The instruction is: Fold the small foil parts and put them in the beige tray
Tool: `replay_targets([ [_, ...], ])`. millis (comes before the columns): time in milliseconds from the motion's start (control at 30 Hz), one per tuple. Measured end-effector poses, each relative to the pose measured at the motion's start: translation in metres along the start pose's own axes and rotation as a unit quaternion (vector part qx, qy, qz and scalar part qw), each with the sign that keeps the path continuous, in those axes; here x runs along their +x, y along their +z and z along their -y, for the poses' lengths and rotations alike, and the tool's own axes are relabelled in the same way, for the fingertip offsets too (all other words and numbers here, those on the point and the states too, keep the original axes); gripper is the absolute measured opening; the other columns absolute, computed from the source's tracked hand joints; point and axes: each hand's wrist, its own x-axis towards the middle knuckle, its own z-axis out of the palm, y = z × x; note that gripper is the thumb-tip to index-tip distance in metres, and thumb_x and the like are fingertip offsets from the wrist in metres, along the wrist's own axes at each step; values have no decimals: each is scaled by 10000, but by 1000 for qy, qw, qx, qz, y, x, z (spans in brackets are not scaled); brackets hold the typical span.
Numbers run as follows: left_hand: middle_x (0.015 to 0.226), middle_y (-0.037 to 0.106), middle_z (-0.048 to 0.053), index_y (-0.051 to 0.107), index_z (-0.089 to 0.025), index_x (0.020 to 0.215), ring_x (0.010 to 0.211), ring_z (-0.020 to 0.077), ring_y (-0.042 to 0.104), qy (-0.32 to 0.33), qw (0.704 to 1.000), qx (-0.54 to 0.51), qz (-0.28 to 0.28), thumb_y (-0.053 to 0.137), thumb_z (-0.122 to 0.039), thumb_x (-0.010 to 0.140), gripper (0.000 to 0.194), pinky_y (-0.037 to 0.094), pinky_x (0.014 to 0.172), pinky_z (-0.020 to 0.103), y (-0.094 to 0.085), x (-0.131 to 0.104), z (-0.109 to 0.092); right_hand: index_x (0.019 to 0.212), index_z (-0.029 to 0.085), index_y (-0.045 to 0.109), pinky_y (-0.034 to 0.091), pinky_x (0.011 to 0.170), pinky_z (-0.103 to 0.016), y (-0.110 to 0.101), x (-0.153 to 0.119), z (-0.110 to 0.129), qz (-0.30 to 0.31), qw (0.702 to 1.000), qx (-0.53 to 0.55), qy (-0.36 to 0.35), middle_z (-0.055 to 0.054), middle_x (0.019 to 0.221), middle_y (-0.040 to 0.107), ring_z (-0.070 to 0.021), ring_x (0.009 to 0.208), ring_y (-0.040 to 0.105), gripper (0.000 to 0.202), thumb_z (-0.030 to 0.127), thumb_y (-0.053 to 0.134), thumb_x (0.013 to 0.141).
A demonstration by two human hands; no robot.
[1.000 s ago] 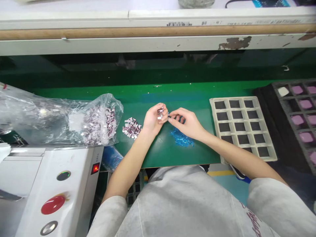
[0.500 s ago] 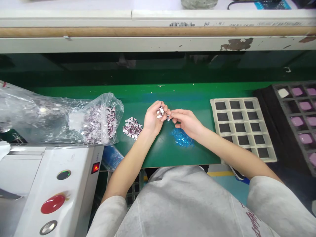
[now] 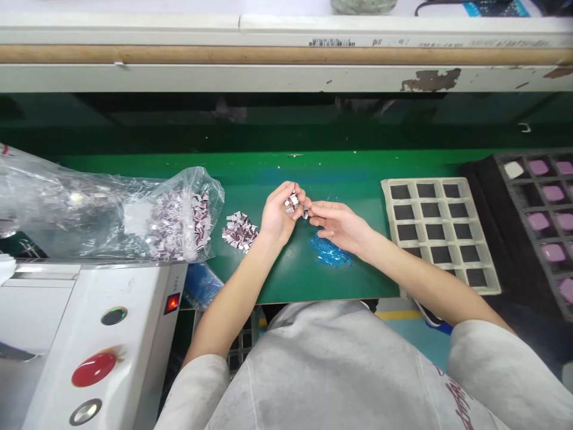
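My left hand [image 3: 278, 214] is curled around several small white-and-purple pieces [image 3: 293, 202] that show in its palm. The fingertips of my right hand [image 3: 338, 221] meet those of the left and pinch at one small piece [image 3: 305, 212] there; its exact kind is too small to tell. Left of my left hand lies a loose pile of the same small pieces [image 3: 240, 232] on the green table. Just below my right hand sits a heap of thin blue film scraps [image 3: 332, 249].
A clear plastic bag [image 3: 179, 221] full of such pieces lies at the left, behind a white machine [image 3: 116, 334] with a red button [image 3: 94, 368]. On the right are a pale compartment tray [image 3: 436, 230] and a black tray [image 3: 519, 173] holding purple blocks. A shelf [image 3: 268, 77] crosses the back.
The fingers of my right hand have spread slightly, the lower ones loosening from the pinch. Both hands stay together in nearly the same place.
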Motion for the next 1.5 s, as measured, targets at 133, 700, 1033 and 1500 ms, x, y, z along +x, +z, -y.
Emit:
replay_targets([
  [133,746,569,4,600,-185,806,674,114,634,-2,1000,0,2,768,-339,936,263,297,450,191,0,1,1,916,192,802,278,471,-209,0,1,-2,-20,999,-32,-27,3,863,658,-86,692,496,392,345,1024,630],
  [700,616,537,1,562,-189,695,455,90,476,-44,998,-3,-49,603,-156,699,53,161,389,195,-6,7,-7,853,207,809,443,745,-376,-43,-4,11,-71,694,-671,-252,-67,909,693,-185,725,583,185,180,646,934],
  [1033,568,459,-3,508,-195,624,395,75,340,-56,998,3,-31,606,-262,860,264,193,383,202,-11,6,-10,1158,203,794,501,995,-460,-22,52,2,-41,667,-690,-277,-130,1157,704,-310,1114,627,217,200,640,1005],
  [1500,509,365,-87,659,-189,731,401,39,210,21,987,147,-65,900,-459,836,377,103,412,235,-9,8,2,1005,237,794,520,810,-387,-16,37,19,-28,770,-519,-370,-66,992,734,-226,873,653,169,312,644,1019],
])
